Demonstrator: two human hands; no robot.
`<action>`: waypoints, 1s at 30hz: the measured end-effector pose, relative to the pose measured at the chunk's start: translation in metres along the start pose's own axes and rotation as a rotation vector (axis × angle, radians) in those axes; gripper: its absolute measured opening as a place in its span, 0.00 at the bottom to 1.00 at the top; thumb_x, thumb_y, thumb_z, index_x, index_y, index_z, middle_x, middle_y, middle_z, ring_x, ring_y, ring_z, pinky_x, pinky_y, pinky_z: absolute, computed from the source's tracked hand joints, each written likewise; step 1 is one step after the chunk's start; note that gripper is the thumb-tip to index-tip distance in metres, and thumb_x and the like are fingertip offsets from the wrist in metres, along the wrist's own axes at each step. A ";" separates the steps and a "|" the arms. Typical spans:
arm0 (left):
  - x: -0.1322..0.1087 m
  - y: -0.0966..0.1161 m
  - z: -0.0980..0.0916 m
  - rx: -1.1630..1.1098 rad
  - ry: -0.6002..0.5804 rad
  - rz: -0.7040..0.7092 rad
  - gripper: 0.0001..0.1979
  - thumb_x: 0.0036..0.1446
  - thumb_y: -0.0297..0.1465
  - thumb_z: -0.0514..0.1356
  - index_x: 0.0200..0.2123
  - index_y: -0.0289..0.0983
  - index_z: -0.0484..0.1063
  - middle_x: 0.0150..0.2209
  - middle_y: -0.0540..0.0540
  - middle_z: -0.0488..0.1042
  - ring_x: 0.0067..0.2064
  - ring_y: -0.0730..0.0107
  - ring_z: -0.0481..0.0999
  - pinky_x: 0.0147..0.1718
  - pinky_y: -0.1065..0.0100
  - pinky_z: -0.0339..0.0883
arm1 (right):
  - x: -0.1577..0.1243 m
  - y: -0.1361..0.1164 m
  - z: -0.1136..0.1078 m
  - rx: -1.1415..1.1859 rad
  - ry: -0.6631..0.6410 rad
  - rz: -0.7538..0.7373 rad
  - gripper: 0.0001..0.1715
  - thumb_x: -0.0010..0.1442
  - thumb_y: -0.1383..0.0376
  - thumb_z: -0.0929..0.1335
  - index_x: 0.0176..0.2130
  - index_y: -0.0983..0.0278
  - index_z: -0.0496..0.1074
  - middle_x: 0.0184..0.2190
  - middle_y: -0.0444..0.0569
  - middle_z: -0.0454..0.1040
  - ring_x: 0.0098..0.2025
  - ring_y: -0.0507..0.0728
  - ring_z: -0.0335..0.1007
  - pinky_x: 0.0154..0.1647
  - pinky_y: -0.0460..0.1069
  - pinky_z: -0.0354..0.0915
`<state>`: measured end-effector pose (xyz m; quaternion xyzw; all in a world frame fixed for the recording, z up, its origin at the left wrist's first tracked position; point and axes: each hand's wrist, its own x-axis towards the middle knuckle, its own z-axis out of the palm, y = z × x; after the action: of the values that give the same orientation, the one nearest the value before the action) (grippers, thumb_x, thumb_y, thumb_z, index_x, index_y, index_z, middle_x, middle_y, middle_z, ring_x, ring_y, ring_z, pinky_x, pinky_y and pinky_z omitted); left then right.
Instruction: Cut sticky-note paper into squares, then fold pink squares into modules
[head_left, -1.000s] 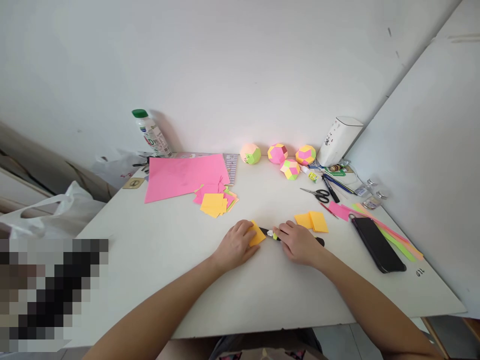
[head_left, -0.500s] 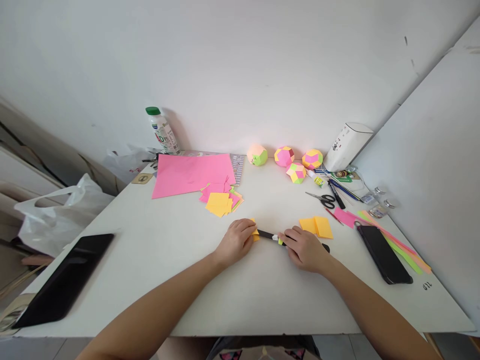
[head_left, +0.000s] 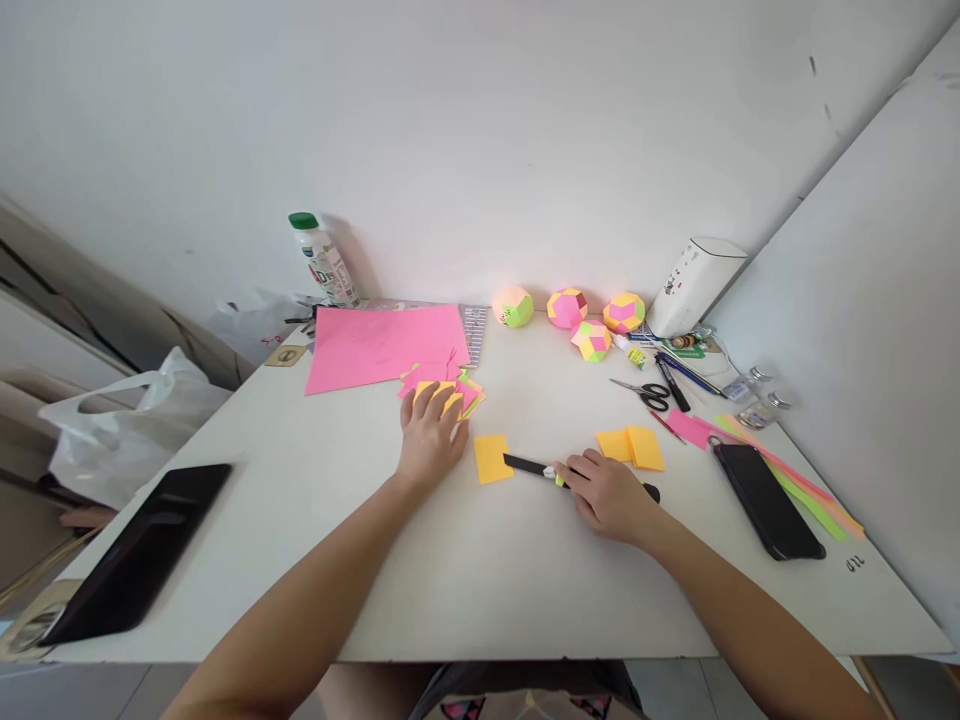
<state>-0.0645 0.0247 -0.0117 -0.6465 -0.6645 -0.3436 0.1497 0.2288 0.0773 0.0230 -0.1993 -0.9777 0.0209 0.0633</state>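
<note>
In the head view my right hand (head_left: 609, 498) is wrapped round a utility knife (head_left: 529, 465), its long dark blade pointing left, low over the table. Under the blade's tip is the edge of an orange paper square (head_left: 492, 459), lying flat. My left hand (head_left: 431, 440) rests with fingers spread on orange paper pieces (head_left: 437, 388) on top of a pile of cut paper. Pink pieces (head_left: 466, 392) and some green ones show around its fingers. Just beyond my right hand lie more orange papers (head_left: 645, 448).
A large pink sheet (head_left: 386, 345) lies behind the pile. Several paper balls (head_left: 568, 308) stand by the wall. Scissors (head_left: 652, 396), pens (head_left: 690, 377) and a black phone (head_left: 766, 500) are on the right. A black tablet (head_left: 139, 550) lies at left, a bottle (head_left: 328, 265) at the back.
My left hand has let go of the orange square by the blade and moved left and away to the paper pile. The right hand and knife have stayed in place.
</note>
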 end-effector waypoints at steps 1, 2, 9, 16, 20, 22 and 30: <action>-0.002 0.008 -0.002 -0.070 -0.017 0.060 0.11 0.57 0.28 0.55 0.42 0.38 0.72 0.47 0.38 0.73 0.54 0.51 0.66 0.52 0.45 0.59 | 0.000 0.000 0.000 -0.003 0.003 0.000 0.25 0.57 0.73 0.59 0.54 0.70 0.67 0.40 0.57 0.71 0.37 0.58 0.60 0.31 0.50 0.62; -0.004 0.016 -0.004 -0.166 -0.070 0.134 0.10 0.57 0.28 0.54 0.42 0.38 0.72 0.44 0.40 0.74 0.50 0.55 0.70 0.48 0.50 0.64 | 0.000 -0.001 0.001 -0.005 0.005 -0.002 0.25 0.57 0.73 0.59 0.54 0.71 0.67 0.41 0.57 0.71 0.37 0.58 0.60 0.31 0.50 0.62; -0.016 0.032 0.003 -0.431 -0.319 0.194 0.15 0.58 0.23 0.48 0.38 0.37 0.75 0.39 0.41 0.76 0.42 0.64 0.73 0.40 0.60 0.72 | -0.003 0.005 -0.005 0.037 0.024 -0.025 0.24 0.56 0.73 0.60 0.52 0.69 0.69 0.39 0.56 0.72 0.37 0.58 0.60 0.33 0.51 0.62; -0.016 0.024 0.008 -0.443 -0.348 0.140 0.15 0.58 0.23 0.49 0.37 0.37 0.76 0.42 0.42 0.76 0.44 0.64 0.74 0.42 0.60 0.72 | -0.009 0.013 -0.011 0.123 0.007 -0.155 0.23 0.56 0.74 0.60 0.49 0.65 0.70 0.35 0.51 0.71 0.34 0.55 0.62 0.31 0.49 0.61; -0.014 0.026 0.006 -0.461 -0.358 0.135 0.15 0.58 0.23 0.49 0.36 0.37 0.76 0.41 0.42 0.76 0.44 0.64 0.74 0.43 0.60 0.72 | -0.008 0.010 -0.010 0.111 0.013 -0.156 0.23 0.55 0.74 0.60 0.49 0.65 0.70 0.35 0.51 0.71 0.34 0.56 0.62 0.30 0.49 0.61; -0.013 0.027 0.004 -0.479 -0.380 0.077 0.15 0.57 0.24 0.50 0.35 0.37 0.76 0.42 0.42 0.76 0.44 0.64 0.74 0.42 0.61 0.72 | -0.007 0.008 -0.010 0.106 0.027 -0.148 0.24 0.55 0.74 0.60 0.50 0.66 0.70 0.35 0.52 0.72 0.33 0.56 0.61 0.29 0.49 0.60; -0.009 0.026 -0.002 -0.606 -0.499 -0.123 0.14 0.53 0.26 0.52 0.36 0.38 0.77 0.45 0.42 0.75 0.44 0.63 0.75 0.32 0.67 0.74 | -0.008 0.008 -0.013 0.113 0.006 -0.151 0.23 0.55 0.74 0.60 0.49 0.65 0.70 0.34 0.51 0.71 0.34 0.55 0.62 0.30 0.49 0.61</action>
<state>-0.0389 0.0146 -0.0090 -0.6840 -0.5864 -0.3649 -0.2348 0.2411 0.0821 0.0342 -0.1214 -0.9870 0.0704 0.0789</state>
